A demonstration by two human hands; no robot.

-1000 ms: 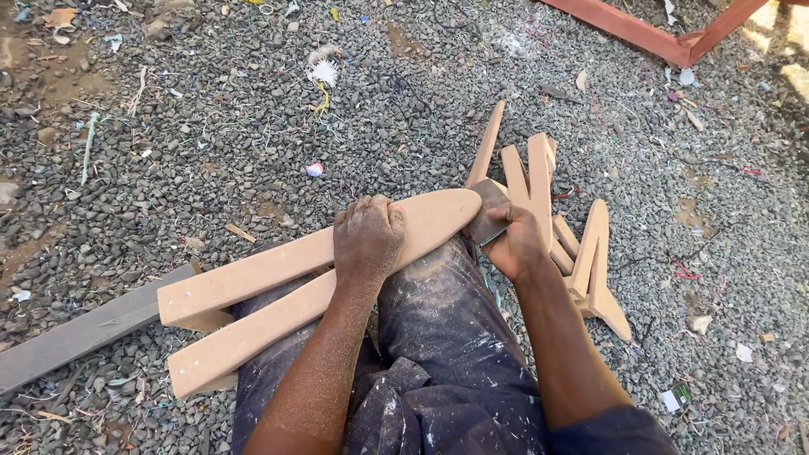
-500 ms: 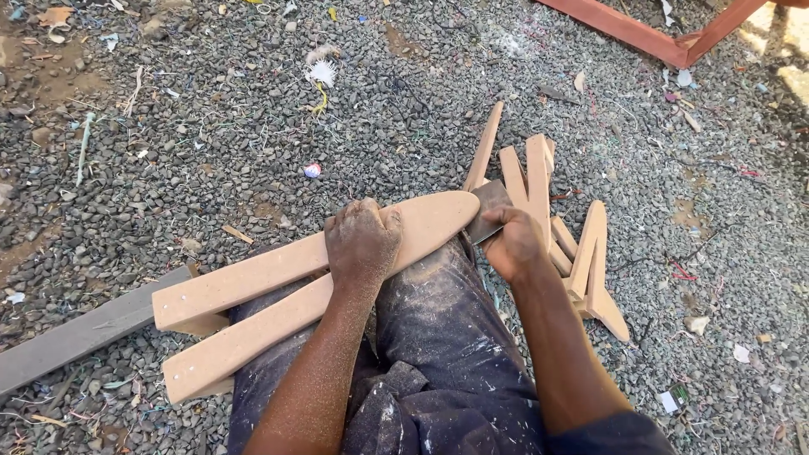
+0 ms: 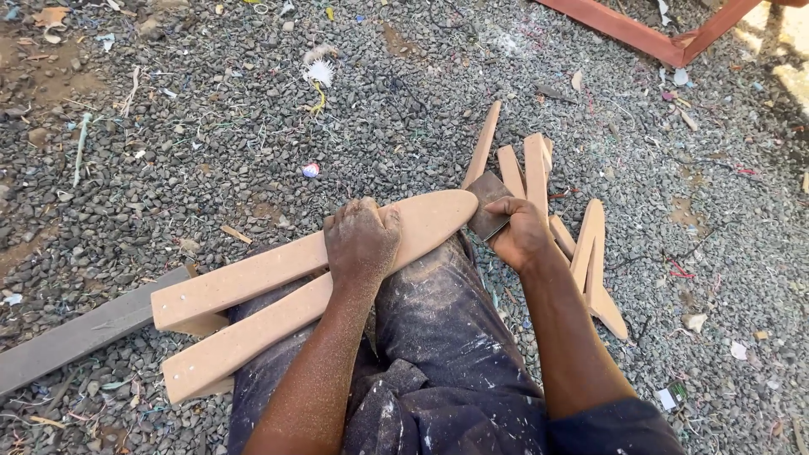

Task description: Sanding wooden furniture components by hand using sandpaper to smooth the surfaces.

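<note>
— Where's the forked board?
— The forked board (image 3: pixel 303 274) lies across the person's lap, rounded tip pointing right, two legs running left over the gravel (image 3: pixel 211 126).
— And the hands?
— The left hand (image 3: pixel 362 240) presses down on it, fingers curled over the far edge. The right hand (image 3: pixel 522 232) has its grip closed on a sandpaper piece (image 3: pixel 487 206) touching the tip.
— Anything else?
— More cut boards (image 3: pixel 548 202) lie just beyond.

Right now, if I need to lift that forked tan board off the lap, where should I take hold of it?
Grip the forked board by its two square-ended legs, coming from the left. They overhang the lap freely there, while the left hand presses its middle and the right hand holds a dark sanding piece against the rounded tip. The gap probably lets fingers wrap one leg.
</note>
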